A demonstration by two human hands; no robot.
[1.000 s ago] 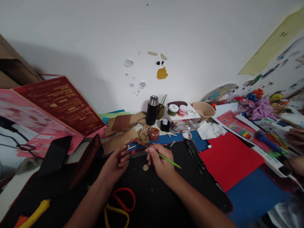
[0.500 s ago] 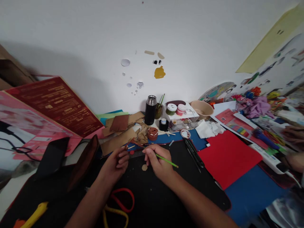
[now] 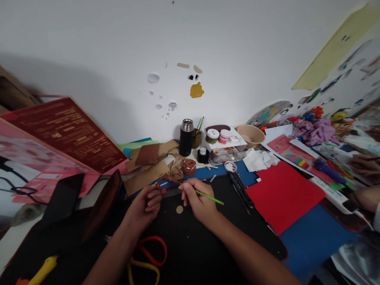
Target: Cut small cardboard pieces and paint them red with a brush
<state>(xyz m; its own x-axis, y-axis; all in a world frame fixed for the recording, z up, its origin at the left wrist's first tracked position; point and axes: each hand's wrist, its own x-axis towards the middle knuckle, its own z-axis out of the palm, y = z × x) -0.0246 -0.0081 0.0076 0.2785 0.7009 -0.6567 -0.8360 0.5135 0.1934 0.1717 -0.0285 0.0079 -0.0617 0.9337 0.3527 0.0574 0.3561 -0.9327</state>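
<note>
A green-handled paintbrush (image 3: 210, 196) is pinched in my right hand (image 3: 199, 198), its handle slanting down to the right. My left hand (image 3: 151, 201) has its fingertips closed on a small, thin reddish-brown piece (image 3: 161, 181). The brush end points left at this piece; whether they touch I cannot tell. Just beyond my hands stands an open jar of brown paint (image 3: 189, 167). On the black mat (image 3: 190, 249) lie a small tan cardboard disc (image 3: 179, 209) and a small red disc (image 3: 163, 190).
At the back stand a black flask (image 3: 186, 138) and a white box (image 3: 237, 144) with paint jars on it. To the right lie a black utility knife (image 3: 241, 190) and red sheet (image 3: 285, 196). Scissors with red and yellow loops (image 3: 154, 251) lie in front. Another person's hand (image 3: 363, 164) shows far right.
The view has shifted slightly, moving the scene a little leftward. My hands keep the same grips, with the brush still held against or near the brown piece.
</note>
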